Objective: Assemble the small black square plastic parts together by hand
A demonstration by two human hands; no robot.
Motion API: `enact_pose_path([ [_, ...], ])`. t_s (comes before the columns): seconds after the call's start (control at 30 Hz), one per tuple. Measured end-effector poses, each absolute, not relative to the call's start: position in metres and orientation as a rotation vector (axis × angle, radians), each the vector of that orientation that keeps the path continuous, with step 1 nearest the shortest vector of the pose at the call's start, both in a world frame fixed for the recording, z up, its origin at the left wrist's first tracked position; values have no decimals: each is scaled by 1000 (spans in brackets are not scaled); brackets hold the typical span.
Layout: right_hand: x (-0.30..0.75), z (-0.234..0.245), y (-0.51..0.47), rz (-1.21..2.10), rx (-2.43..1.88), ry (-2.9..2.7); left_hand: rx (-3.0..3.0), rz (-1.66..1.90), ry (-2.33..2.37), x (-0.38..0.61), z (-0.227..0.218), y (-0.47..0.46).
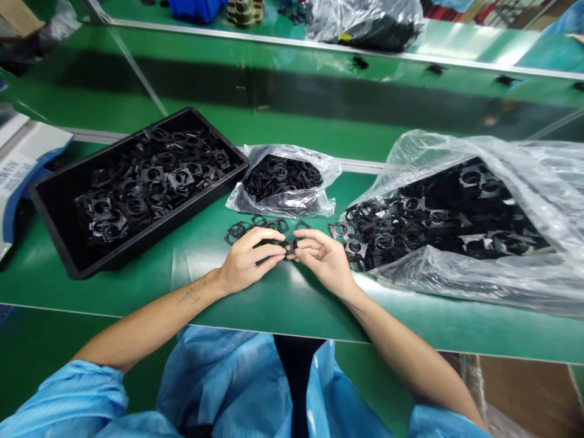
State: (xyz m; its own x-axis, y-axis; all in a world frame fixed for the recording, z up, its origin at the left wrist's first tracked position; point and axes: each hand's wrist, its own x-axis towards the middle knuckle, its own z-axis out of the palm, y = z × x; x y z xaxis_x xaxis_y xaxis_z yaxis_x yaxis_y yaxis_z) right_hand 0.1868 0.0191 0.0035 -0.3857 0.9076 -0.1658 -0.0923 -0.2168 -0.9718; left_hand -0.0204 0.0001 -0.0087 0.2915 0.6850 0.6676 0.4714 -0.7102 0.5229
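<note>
Between my two hands, just above the green tabletop, is a small black plastic part (291, 246), mostly covered by fingers. My left hand (250, 258) pinches its left side with thumb and fingertips. On the opposite side my right hand (326, 260) grips it, fingers curled together. Just beyond my fingers lie several loose black rings (239, 230). Behind these, a clear bag (331, 170) lies open with a heap of black rings (280, 176) in it. To the right, black square frames with round holes (383, 234) spill from a large plastic bag (424, 277).
A black tray (137, 261) of square-holed black parts sits at the left, angled. Beyond it, at the far left, stands a white and blue object (31, 158). A metal rail (360, 165) runs along the back, with a shelf carrying a blue bin (196, 9) and a bagged bundle (365, 27).
</note>
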Motion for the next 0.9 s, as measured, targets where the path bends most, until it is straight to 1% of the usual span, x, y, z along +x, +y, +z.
enact_pose_path([
  [0.2, 185, 10, 22, 1738, -1115, -1230, 2366, 1291, 1082, -20, -11, 2],
  [0.4, 184, 17, 22, 1627, -1161, -1269, 2382, 1333, 1132, -20, -6, 0],
  [0.7, 183, 14, 23, 1750, -1140, -1212, 2438, 1319, 1098, -20, -6, -1],
  [0.9, 182, 15, 23, 1741, -1147, -1199, 2424, 1269, 1069, -21, -6, 0],
])
